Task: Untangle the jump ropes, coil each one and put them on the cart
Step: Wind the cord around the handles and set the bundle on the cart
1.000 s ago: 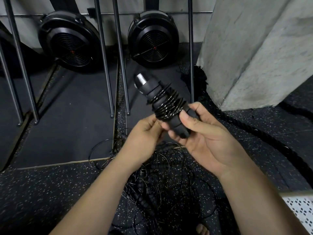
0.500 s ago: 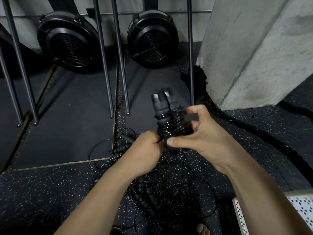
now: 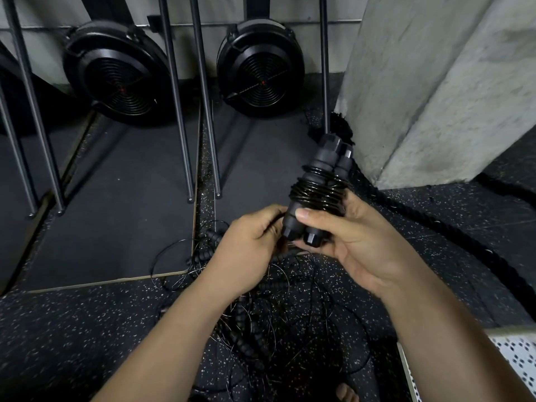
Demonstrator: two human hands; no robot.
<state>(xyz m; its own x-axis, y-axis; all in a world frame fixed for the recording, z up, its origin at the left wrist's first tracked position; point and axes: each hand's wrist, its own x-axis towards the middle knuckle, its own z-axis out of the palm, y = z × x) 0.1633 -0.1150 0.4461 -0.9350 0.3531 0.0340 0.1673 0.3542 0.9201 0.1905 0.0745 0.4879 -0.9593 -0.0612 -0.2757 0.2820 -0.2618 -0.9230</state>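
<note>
down on the speckled floor (image 3: 72, 329), sprawled between the forearms: tangled pile of jump ropes (image 3: 290, 323). peeking in bottom right: cart corner (image 3: 519, 358). gripping the coiled jump rope (image 3: 316, 192) in the right hand (image 3: 365, 245), thumb across both handles, up above the pile. clutching its lower end with the left hand (image 3: 249, 248), fingers curled.

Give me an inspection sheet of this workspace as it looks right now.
Surface: speckled rubber floor, dark mat beyond.
Job's things: wound jump rope, cable wrapped round both handles, held up; tangled ropes on the floor; perforated white corner, possibly the cart.
Clutter: nothing seen.
Grips: right hand grips its handles; left hand curled at their lower ends.
Cables: thick braided rope trails along the floor past the concrete pillar.
Surroundings: round black fans, metal bars.
</note>
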